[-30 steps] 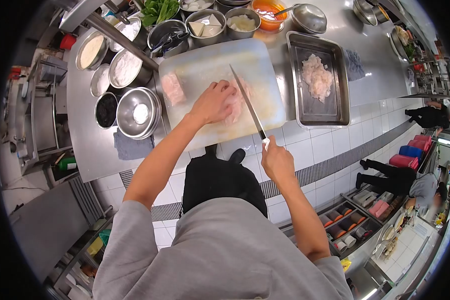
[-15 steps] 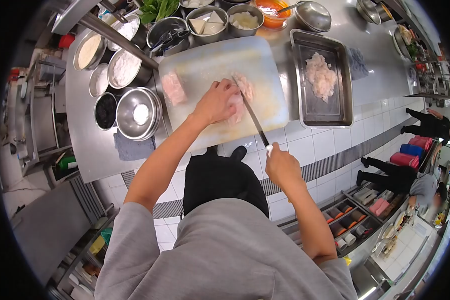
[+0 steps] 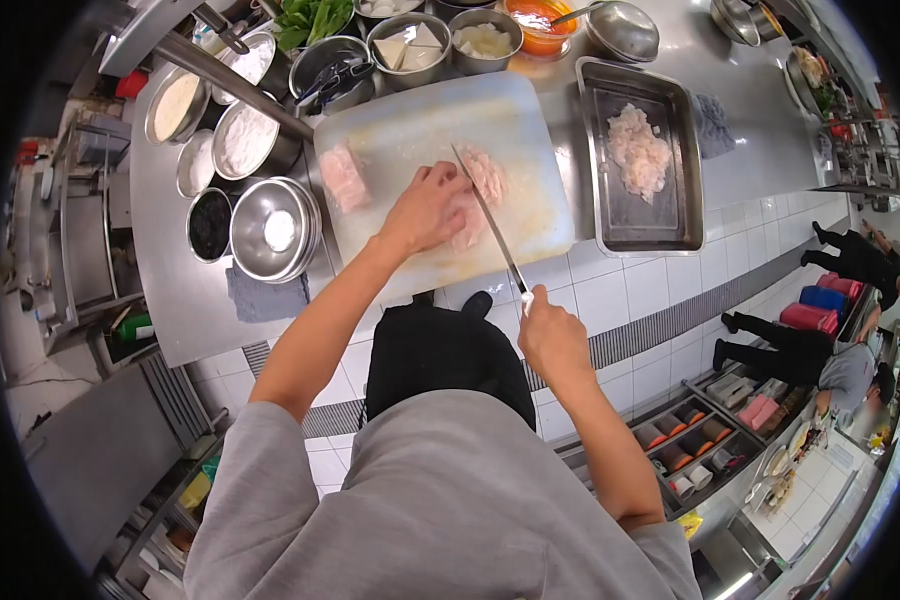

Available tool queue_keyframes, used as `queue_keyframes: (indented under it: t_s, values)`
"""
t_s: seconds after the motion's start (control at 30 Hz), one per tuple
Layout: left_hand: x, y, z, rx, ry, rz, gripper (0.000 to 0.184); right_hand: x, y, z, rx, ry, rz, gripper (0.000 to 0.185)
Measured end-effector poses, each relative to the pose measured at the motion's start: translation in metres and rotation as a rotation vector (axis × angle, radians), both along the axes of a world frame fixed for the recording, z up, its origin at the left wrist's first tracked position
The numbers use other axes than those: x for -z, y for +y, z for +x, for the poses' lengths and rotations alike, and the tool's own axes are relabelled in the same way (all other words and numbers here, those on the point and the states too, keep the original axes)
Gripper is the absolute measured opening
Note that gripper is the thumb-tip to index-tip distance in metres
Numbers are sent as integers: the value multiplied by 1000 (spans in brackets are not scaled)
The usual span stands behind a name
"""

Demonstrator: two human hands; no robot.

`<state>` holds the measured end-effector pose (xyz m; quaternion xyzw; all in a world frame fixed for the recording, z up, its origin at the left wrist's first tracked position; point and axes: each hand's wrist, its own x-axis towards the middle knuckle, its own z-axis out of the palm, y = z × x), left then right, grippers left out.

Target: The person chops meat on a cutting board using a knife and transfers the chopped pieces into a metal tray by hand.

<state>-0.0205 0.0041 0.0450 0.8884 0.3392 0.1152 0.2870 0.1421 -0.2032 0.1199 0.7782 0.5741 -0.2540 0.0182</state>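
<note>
My right hand (image 3: 552,335) is wrapped round the handle of a long knife (image 3: 494,228), whose blade lies across pale pink meat. My left hand (image 3: 430,208) presses with bent fingers on the meat piece (image 3: 469,236), just left of the blade. Small cut meat pieces (image 3: 488,172) lie right of the blade on the white cutting board (image 3: 410,118). A larger meat block (image 3: 343,178) rests at the board's left side. To the right, a metal tray (image 3: 653,242) holds a heap of cut meat (image 3: 639,153).
Stacked steel bowls (image 3: 253,250) and a bowl of white powder (image 3: 244,140) stand left of the board. Behind it are a pot with black-handled tools (image 3: 332,76) and a bowl of orange liquid (image 3: 538,24). Two people (image 3: 850,375) are at the far right.
The knife and my right hand have moved slightly right, then back left. More cut pieces show beside the blade than a second ago. My left hand stays on the meat.
</note>
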Motion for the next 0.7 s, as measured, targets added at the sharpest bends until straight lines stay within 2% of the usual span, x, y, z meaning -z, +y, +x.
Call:
queue_keyframes:
  t_s: [0.17, 0.23, 0.27, 0.33, 0.37, 0.47, 0.57, 0.7]
  values:
    - [14, -1, -2, -19, -79, 38, 42, 18, 22, 6, -49, -4, 74, 25]
    - [12, -3, -2, -30, -79, 19, 42, -6, 12, 14, -34, 53, -111, 26]
    - [11, -3, -2, -39, -78, 1, 42, -3, 12, 14, -42, 52, -111, 26]
    - [12, -2, -4, -40, -69, -9, 43, 14, 6, 10, 0, 101, -86, 27]
    - [12, -1, -3, -31, -68, -9, 43, 44, 13, 5, 34, 83, -69, 27]
    - [11, -2, -2, -51, -67, -1, 43, 41, 27, 1, 43, 86, -60, 25]
    - [16, -3, -1, -68, -76, 33, 44, 35, 4, 13, 41, 84, -77, 28]
    - [12, -8, -3, -104, -58, -11, 44, 50, 3, 10, 48, 109, -7, 31]
